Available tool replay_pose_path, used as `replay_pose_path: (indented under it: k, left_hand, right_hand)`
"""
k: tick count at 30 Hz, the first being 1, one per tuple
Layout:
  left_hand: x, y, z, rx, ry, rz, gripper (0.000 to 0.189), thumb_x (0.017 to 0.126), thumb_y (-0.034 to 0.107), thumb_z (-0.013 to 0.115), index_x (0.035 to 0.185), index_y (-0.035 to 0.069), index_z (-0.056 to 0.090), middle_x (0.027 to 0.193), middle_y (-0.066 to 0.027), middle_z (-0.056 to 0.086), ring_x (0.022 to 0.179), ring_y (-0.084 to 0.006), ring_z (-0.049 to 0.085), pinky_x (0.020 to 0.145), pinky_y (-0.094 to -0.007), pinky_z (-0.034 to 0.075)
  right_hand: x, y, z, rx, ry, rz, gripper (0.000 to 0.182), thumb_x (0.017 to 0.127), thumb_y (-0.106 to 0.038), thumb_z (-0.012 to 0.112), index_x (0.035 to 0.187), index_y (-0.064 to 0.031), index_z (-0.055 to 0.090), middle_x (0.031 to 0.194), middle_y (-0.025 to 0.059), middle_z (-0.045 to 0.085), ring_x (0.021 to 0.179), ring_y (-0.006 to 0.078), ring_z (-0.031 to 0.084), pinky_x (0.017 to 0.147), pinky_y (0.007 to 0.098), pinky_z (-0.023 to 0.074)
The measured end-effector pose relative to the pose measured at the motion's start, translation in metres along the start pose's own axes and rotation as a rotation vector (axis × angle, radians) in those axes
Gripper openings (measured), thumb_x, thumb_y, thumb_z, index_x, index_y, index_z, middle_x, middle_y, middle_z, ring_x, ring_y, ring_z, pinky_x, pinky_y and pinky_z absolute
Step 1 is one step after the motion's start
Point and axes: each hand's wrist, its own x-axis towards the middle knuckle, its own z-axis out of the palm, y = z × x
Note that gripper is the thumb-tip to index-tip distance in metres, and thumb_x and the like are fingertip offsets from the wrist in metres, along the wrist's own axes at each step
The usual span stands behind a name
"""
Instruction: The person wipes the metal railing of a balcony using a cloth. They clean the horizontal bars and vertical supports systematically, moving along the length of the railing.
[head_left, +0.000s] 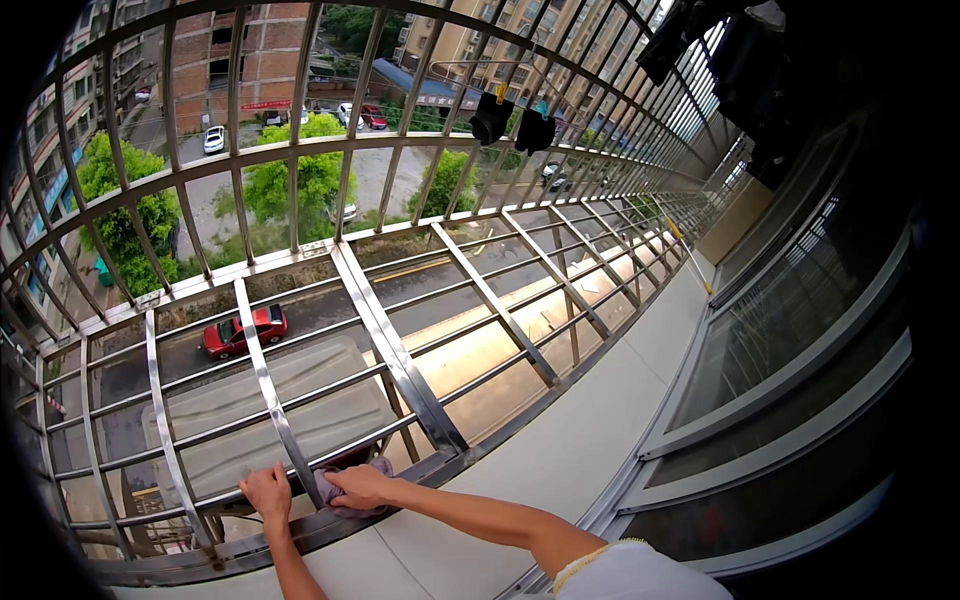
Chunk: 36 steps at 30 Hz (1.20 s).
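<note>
A stainless steel window cage (405, 375) juts out in front of me, with a floor of crossed tubes and upright bars. My left hand (268, 491) is closed around one of the thin tubes near the inner edge. Just to its right, my right hand (358, 486) presses a crumpled greyish-purple cloth (375, 469) against the steel frame, beside a flat crossbar (270, 397). Part of the cloth is hidden under the fingers.
A pale tiled sill (540, 442) runs along the cage, bordered by sliding window tracks (645, 480) on the right. Dark items (491, 124) hang from clips above. A yellow-and-white pole (690, 251) lies farther along. Far below, a red car (246, 330) stands on the street.
</note>
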Motion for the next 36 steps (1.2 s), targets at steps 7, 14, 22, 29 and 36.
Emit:
replay_pose_path:
  k: [7,14,22,29,36]
  left_hand:
    - [0.001,0.010,-0.014,0.065,0.051,0.023,0.043,0.086,0.034,0.047,0.065,0.002,0.067,0.063,-0.0169,0.060,0.066,-0.0339,0.055,0.077,-0.0406,0.035]
    - [0.002,0.015,-0.022,0.061,0.033,0.035,0.042,0.086,0.033,0.047,0.065,0.002,0.067,0.063,-0.0166,0.060,0.065,-0.0326,0.055,0.075,-0.0399,0.035]
    - [0.002,0.018,-0.020,0.128,0.022,0.026,0.042,0.085,0.032,0.048,0.061,0.002,0.066,0.060,-0.0163,0.060,0.062,-0.0324,0.055,0.071,-0.0396,0.034]
    - [0.004,0.018,-0.018,0.124,0.052,0.030,0.041,0.084,0.030,0.049,0.059,0.002,0.065,0.058,-0.0160,0.058,0.058,-0.0323,0.054,0.071,-0.0390,0.034]
    - [0.003,0.020,-0.018,0.118,0.086,0.019,0.039,0.083,0.029,0.049,0.059,0.003,0.066,0.058,-0.0154,0.059,0.059,-0.0318,0.054,0.072,-0.0395,0.035]
  right_hand:
    - [-0.071,0.059,-0.044,-0.299,0.135,-0.015,0.031,0.074,-0.024,0.063,0.100,-0.0104,0.055,0.088,0.0116,0.060,0.086,0.0317,0.058,0.072,0.0419,0.0453]
    - [-0.105,0.062,-0.080,-0.635,0.159,-0.004,0.028,0.073,-0.013,0.058,0.100,-0.0150,0.056,0.102,0.0062,0.054,0.097,0.0253,0.049,0.075,0.0365,0.0385]
    - [-0.117,0.100,-0.068,-0.378,0.335,0.061,0.042,0.066,-0.006,0.062,0.106,-0.0182,0.057,0.112,0.0085,0.045,0.099,0.0286,0.047,0.076,0.0414,0.0405]
    - [-0.087,0.090,-0.034,-0.172,0.649,0.302,0.040,0.065,-0.010,0.067,0.104,-0.0141,0.059,0.106,0.0099,0.048,0.096,0.0286,0.049,0.077,0.0359,0.0452]
    - [-0.090,0.088,-0.092,0.656,0.951,0.238,0.041,0.075,-0.019,0.068,0.109,0.0008,0.055,0.098,0.0108,0.056,0.086,0.0199,0.056,0.077,0.0302,0.0451]
